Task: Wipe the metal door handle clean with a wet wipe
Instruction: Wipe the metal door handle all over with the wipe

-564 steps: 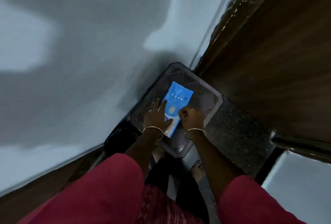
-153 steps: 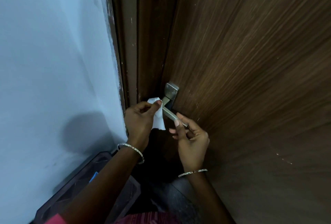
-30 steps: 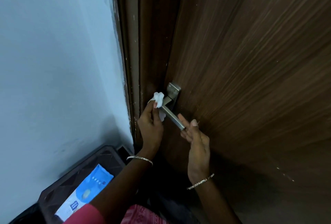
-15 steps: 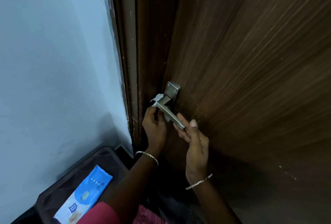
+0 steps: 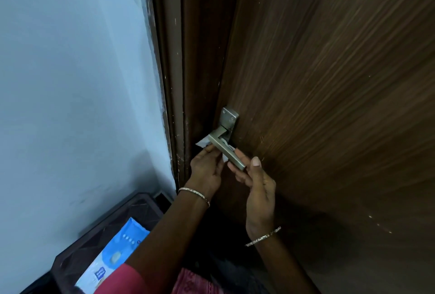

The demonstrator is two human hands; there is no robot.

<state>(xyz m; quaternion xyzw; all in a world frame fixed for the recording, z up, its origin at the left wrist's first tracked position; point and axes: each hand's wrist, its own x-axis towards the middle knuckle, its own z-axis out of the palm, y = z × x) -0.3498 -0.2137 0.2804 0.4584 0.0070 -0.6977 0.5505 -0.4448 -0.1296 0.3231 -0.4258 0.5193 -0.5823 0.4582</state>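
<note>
A square brushed-metal lever handle (image 5: 224, 146) sticks out of the dark wooden door (image 5: 329, 105) on a small plate with two screws. My left hand (image 5: 206, 169) holds a crumpled white wet wipe (image 5: 203, 143) against the underside of the lever near its bend. White bits of the wipe show on both sides of the bar. My right hand (image 5: 256, 183) holds the free end of the lever, thumb up beside its tip and fingers beneath it.
A pale blue wall (image 5: 70, 82) runs along the left, meeting the brown door frame (image 5: 171, 70). Low at the left stands a dark plastic stool (image 5: 113, 218) with a blue wet-wipe pack (image 5: 113, 256) lying on it.
My left hand has slid the wipe from the top of the lever's bend down to its underside. My right hand has stayed at the lever's end.
</note>
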